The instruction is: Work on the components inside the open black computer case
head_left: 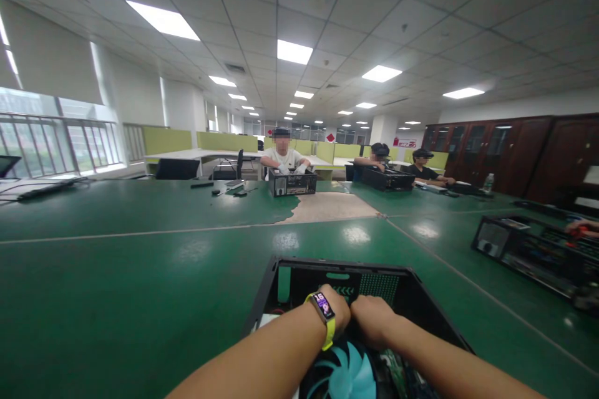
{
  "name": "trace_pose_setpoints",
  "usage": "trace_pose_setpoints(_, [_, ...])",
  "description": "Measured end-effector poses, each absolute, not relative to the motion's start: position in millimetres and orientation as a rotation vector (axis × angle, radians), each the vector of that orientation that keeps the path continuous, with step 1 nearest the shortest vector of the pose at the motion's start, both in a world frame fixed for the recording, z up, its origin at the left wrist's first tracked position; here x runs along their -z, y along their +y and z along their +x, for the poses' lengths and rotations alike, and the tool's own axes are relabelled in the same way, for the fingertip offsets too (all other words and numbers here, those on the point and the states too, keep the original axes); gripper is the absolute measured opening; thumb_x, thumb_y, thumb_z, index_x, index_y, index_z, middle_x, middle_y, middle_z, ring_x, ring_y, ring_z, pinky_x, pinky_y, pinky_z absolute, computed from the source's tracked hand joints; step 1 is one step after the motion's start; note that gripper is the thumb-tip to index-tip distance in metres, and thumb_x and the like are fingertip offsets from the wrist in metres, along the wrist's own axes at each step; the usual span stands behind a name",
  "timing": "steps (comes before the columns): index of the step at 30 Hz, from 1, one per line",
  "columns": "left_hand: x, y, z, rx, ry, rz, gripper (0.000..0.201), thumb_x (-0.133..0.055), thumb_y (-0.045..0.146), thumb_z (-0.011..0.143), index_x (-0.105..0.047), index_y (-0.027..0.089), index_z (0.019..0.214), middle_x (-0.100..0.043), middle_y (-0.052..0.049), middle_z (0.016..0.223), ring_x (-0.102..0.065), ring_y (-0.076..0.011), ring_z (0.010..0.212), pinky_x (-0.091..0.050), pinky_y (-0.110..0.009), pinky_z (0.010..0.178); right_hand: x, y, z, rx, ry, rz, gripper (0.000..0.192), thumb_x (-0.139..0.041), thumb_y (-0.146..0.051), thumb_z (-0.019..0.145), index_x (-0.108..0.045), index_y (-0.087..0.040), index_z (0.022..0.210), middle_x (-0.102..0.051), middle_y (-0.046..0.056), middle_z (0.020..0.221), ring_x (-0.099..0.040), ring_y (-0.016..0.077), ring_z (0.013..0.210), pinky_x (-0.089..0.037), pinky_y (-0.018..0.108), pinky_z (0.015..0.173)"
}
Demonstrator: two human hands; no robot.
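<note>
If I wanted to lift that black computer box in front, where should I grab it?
Probably by the top rims of the two long side walls of the black computer box, one hand coming from each side. It lies open on the green table, so those rims are bare. Both hands are inside now, above the blue fan; avoid gripping there.
</note>
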State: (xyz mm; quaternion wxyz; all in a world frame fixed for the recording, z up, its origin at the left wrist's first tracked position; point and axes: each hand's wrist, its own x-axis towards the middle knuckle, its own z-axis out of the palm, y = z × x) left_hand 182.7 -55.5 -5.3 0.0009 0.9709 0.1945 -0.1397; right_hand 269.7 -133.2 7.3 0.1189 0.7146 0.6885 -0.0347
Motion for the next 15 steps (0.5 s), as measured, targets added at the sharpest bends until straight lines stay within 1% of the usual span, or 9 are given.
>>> trace_pose_setpoints(3, [-1, -63, 184, 0.612, 0.661, 3.048, 0.020, -0.068, 0.017, 0.069, -0.073, 0.011, 0.087, -0.071, -0.020, 0.089, -0.066, -0.0348, 0.088, -0.049, -0.051, 0.080, -6, -133, 265, 0.091, 2.007, 2.076, 0.037, -0.069, -0.007, 0.055, -0.070, -0.008, 0.092, -0.068, 0.020, 0.097, -0.064, 0.0340, 0.092, -0.050, 0.041, 0.081])
trace_pose_setpoints(6, [-27, -73, 180, 0.642, 0.695, 3.047, 0.024, -0.065, 0.022, 0.074, -0.071, 0.011, 0.094, -0.070, -0.020, 0.094, -0.065, -0.0340, 0.092, -0.050, -0.048, 0.081, -20, -136, 261, 0.111, 2.000, 2.065, 0.035, -0.069, -0.010, 0.057, -0.071, -0.009, 0.092, -0.068, 0.019, 0.096, -0.065, 0.0328, 0.091, -0.050, 0.040, 0.080])
trace_pose_setpoints(9, [-75, -85, 152, 0.553, 0.682, 3.062, 0.034, -0.060, 0.040, 0.078, -0.070, 0.014, 0.098, -0.069, -0.019, 0.099, -0.065, -0.0336, 0.092, -0.052, -0.044, 0.077, -50, -155, 261, 0.157, 2.025, 2.067, 0.026, -0.068, -0.024, 0.066, -0.072, -0.015, 0.090, -0.070, 0.015, 0.092, -0.066, 0.0287, 0.087, -0.051, 0.035, 0.077])
trace_pose_setpoints(11, [-105, -96, 113, 0.348, 0.588, 3.049, 0.042, -0.050, 0.051, 0.083, -0.069, 0.018, 0.101, -0.070, -0.014, 0.100, -0.065, -0.0309, 0.093, -0.053, -0.042, 0.077, -69, -186, 261, 0.176, 2.192, 2.120, 0.027, -0.060, -0.035, 0.077, -0.071, -0.020, 0.097, -0.070, 0.011, 0.095, -0.066, 0.0249, 0.089, -0.050, 0.032, 0.078])
trace_pose_setpoints(12, [-115, -103, 88, 0.141, 0.491, 3.008, 0.041, -0.049, 0.052, 0.084, -0.067, 0.021, 0.103, -0.070, -0.011, 0.101, -0.065, -0.0283, 0.094, -0.052, -0.040, 0.080, -75, -207, 259, 0.147, 2.330, 2.158, 0.030, -0.055, -0.039, 0.082, -0.069, -0.023, 0.103, -0.070, 0.009, 0.099, -0.065, 0.0229, 0.091, -0.050, 0.030, 0.080])
trace_pose_setpoints(13, [-119, -111, 61, -0.105, 0.401, 2.921, 0.040, -0.048, 0.052, 0.086, -0.063, 0.025, 0.111, -0.068, -0.007, 0.108, -0.063, -0.0247, 0.098, -0.051, -0.037, 0.085, -76, -231, 257, 0.066, 2.477, 2.211, 0.033, -0.050, -0.041, 0.085, -0.066, -0.026, 0.109, -0.069, 0.006, 0.104, -0.064, 0.0211, 0.094, -0.049, 0.029, 0.082])
trace_pose_setpoints(14, [-117, -118, 33, -0.321, 0.378, 2.834, 0.043, -0.047, 0.052, 0.087, -0.056, 0.028, 0.121, -0.063, -0.005, 0.120, -0.059, -0.0223, 0.108, -0.047, -0.036, 0.093, -74, -256, 253, -0.064, 2.597, 2.272, 0.035, -0.047, -0.042, 0.087, -0.063, -0.029, 0.116, -0.067, 0.004, 0.109, -0.063, 0.0201, 0.097, -0.048, 0.029, 0.085])
trace_pose_setpoints(15, [-108, -125, 6, -0.521, 0.389, 2.784, 0.050, -0.049, 0.054, 0.085, -0.048, 0.032, 0.129, -0.055, -0.004, 0.131, -0.052, -0.0229, 0.118, -0.043, -0.038, 0.099, -69, -281, 248, -0.228, 2.670, 2.322, 0.036, -0.046, -0.042, 0.087, -0.060, -0.032, 0.119, -0.067, 0.003, 0.111, -0.062, 0.0198, 0.098, -0.048, 0.029, 0.087])
